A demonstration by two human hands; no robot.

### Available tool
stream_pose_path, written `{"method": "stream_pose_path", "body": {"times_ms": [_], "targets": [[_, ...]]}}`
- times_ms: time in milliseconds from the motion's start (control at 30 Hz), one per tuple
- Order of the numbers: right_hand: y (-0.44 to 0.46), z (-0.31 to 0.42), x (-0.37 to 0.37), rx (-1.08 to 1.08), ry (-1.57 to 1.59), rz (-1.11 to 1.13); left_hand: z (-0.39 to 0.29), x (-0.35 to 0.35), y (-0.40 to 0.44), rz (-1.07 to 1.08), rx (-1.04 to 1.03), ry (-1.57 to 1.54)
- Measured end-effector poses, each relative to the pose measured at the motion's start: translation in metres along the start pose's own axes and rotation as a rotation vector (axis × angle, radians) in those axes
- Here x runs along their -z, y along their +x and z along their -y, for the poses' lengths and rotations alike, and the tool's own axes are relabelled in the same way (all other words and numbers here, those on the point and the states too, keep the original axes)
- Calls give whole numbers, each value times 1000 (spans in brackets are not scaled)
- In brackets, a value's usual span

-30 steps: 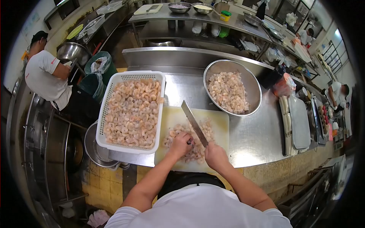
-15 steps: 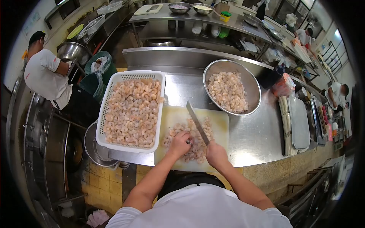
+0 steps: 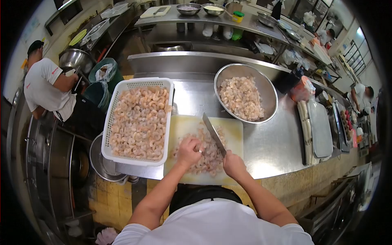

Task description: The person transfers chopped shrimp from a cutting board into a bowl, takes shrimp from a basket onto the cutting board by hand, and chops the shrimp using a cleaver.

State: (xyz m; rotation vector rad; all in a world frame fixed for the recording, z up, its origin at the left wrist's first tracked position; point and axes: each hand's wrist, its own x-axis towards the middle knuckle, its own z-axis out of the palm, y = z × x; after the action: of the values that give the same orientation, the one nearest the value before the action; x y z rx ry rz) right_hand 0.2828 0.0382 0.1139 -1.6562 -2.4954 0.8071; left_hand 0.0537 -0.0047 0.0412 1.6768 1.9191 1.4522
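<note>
A white cutting board (image 3: 232, 126) lies at the front of the steel table, with shrimp pieces (image 3: 206, 161) spread over its middle. My right hand (image 3: 234, 164) is wrapped round the handle of a large knife (image 3: 214, 134), whose blade slants up and left over the pieces. On the left part of the pile is my left hand (image 3: 189, 151), fingers curled; whatever they may hold is hidden. A white perforated basket (image 3: 168, 118) full of shrimp stands left of the board. Behind the board's right side sits a steel bowl (image 3: 272, 104) holding more shrimp pieces.
A steel pot (image 3: 107, 165) is below the basket's left side. Green bins (image 3: 113, 75) and a person (image 3: 51, 85) are at left. Trays (image 3: 320, 130) and a plastic bag (image 3: 303, 90) lie at right. Bowls (image 3: 189, 10) stand on the back shelf; other people are at far right.
My left hand has shifted slightly left and up on the pile. The knife has moved a little right and down with my right hand. The view has shifted slightly.
</note>
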Motion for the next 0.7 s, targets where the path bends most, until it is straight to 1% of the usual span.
{"method": "stream_pose_path", "body": {"times_ms": [100, 167, 200, 267, 367, 567, 700], "targets": [[-3, 15, 22, -10, 7, -1, -1, 8, 8, -45, 16, 172], [-8, 29, 37, 0, 30, -33, 6, 8, 4, -18, 31, 185], [-6, 27, 32, 29, 41, -38, 9, 7, 4, -6, 36, 191], [1, 17, 11, 86, 63, -50, 10, 6, 3, 40, 57, 183], [6, 1, -14, 84, -42, 19, 12, 5, 2, 71, 33, 179], [-16, 30, 33, 57, 36, -21, 11, 7, -12, 62, 3, 126], [-9, 11, -2, 79, 15, -25, 6, 10, -16, 88, 18, 118]]}}
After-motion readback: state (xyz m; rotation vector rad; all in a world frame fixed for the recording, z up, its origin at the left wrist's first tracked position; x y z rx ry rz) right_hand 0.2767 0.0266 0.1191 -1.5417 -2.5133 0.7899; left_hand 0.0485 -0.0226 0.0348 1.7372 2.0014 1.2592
